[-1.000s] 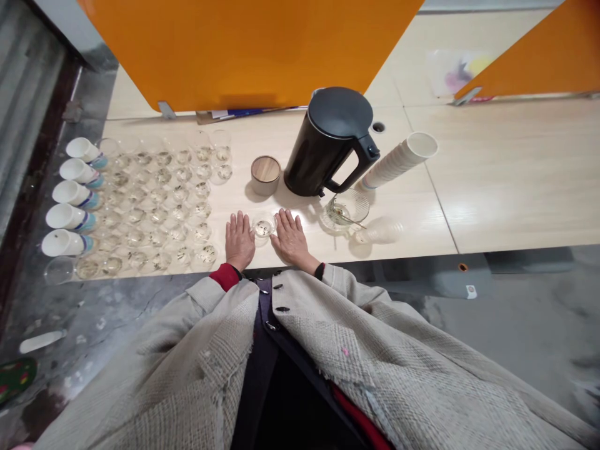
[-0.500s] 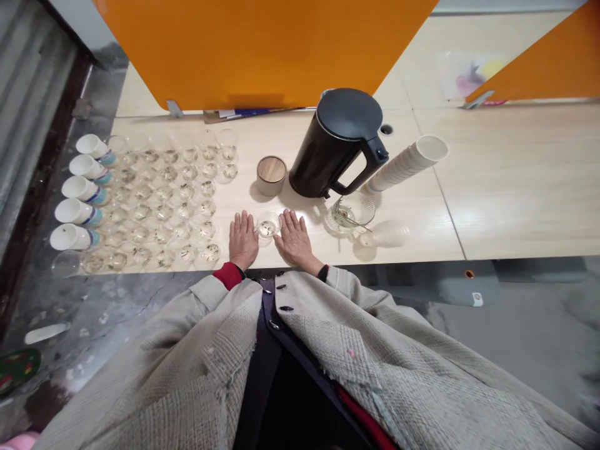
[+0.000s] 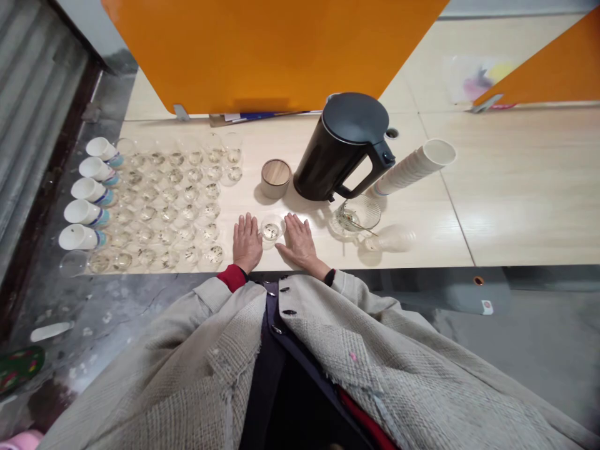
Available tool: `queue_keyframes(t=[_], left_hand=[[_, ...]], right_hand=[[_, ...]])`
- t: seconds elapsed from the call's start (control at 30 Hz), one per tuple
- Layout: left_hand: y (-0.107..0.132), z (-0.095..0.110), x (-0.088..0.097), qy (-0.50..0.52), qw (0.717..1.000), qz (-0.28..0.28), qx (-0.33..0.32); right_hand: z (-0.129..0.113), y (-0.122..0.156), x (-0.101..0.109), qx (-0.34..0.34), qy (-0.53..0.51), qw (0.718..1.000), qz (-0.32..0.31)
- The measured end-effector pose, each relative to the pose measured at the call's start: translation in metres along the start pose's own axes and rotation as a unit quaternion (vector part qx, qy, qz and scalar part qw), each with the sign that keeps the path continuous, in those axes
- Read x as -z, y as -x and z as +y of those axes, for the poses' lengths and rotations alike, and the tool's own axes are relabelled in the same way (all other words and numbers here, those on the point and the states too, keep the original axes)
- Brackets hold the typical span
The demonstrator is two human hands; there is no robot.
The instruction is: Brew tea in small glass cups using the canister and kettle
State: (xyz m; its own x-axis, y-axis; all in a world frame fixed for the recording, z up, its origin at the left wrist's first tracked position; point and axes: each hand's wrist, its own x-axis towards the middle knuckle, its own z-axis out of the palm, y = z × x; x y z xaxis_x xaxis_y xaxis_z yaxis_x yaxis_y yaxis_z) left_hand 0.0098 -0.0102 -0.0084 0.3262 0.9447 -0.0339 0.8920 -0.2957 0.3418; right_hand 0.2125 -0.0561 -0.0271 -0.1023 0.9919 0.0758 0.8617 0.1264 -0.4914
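My left hand [image 3: 247,244] lies flat on the table, palm down, just left of a small clear plastic cup [image 3: 272,230] with dark tea leaves at its bottom. On the cup's other side, my right hand [image 3: 301,242] also rests flat, its thumb spread toward the cup. Neither hand holds anything. Behind them stand a round tin with a wooden lid [image 3: 276,179] and a black electric kettle [image 3: 342,147]. Right of my right hand is a ribbed glass bowl [image 3: 370,211] holding leaves and a thin spoon. A stack of clear plastic cups [image 3: 392,239] lies on its side nearby.
Rows of clear cups with leaves [image 3: 167,212] fill the table's left part, edged by several white paper cups [image 3: 84,212]. A long stack of paper cups [image 3: 417,164] lies right of the kettle. An orange partition [image 3: 276,50] stands along the back.
The whole view has shifted slightly, so everything sits a little further right and lower. Both hands remain flat beside the cup.
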Motion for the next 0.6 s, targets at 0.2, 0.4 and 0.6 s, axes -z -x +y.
queue_keyframes(t=[0.2, 0.4, 0.6], left_hand=[[0.002, 0.0, -0.001, 0.005, 1.0, 0.013, -0.005], [0.003, -0.001, -0.001, 0.01, 1.0, 0.02, -0.012], [0.005, -0.002, -0.004, 0.006, 1.0, 0.023, -0.011]], right_hand=[[0.004, -0.008, -0.008, 0.019, -0.087, 0.996, 0.016], [-0.008, -0.018, -0.014, 0.014, -0.104, 0.994, 0.036], [-0.015, -0.027, -0.006, -0.006, -0.183, 0.977, 0.108]])
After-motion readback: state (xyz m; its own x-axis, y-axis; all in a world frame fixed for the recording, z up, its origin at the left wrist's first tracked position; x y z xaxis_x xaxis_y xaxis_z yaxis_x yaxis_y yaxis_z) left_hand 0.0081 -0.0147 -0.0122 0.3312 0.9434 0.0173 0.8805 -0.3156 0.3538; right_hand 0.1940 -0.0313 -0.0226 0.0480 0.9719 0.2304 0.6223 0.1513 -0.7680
